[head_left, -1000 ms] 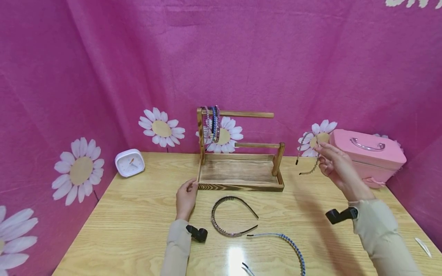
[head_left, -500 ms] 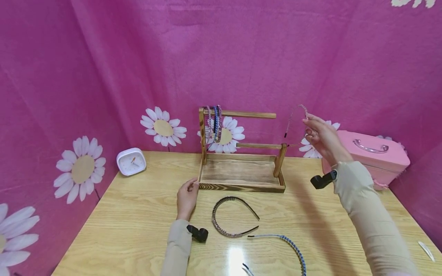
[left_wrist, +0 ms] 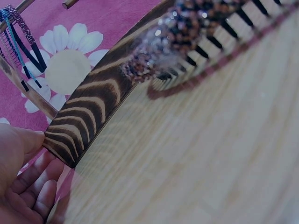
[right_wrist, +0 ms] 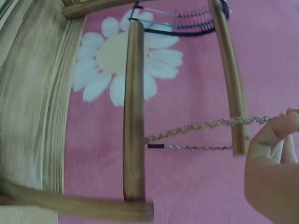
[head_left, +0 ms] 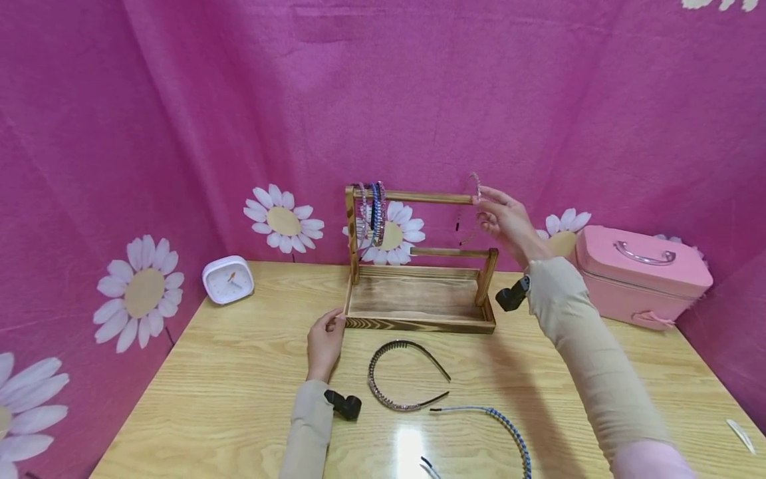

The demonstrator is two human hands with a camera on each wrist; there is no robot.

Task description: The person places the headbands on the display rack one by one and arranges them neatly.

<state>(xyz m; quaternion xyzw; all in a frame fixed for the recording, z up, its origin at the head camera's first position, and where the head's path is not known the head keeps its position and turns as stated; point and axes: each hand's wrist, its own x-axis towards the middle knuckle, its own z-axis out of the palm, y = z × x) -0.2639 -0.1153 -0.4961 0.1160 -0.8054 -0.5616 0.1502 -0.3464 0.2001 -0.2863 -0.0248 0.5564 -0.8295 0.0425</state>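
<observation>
My right hand [head_left: 505, 216] pinches a thin beaded headband [right_wrist: 187, 129] by its arch, its two ends hanging down. The headband is at the free right end of the upper rod [head_left: 431, 197] of a wooden headband stand [head_left: 419, 326]; in the right wrist view it crosses that rod's tip. Several headbands [head_left: 378, 213] hang together at the rod's left end. Down at the tray's front left corner, my left hand [head_left: 325, 342] grips the stand between thumb and fingers, as the left wrist view shows close up.
On the table before the stand lie a dark, glittery toothed headband [head_left: 372, 382] and a blue wrapped headband [head_left: 510, 429], partly out of frame. A white clock [head_left: 227, 281] stands left. Right are a pink case [head_left: 646, 279] and a small white curved piece [head_left: 741, 436].
My right hand has carried the beaded headband left and up, from beside the pink case to the upper rod's end. The left hand has stayed at the stand's corner.
</observation>
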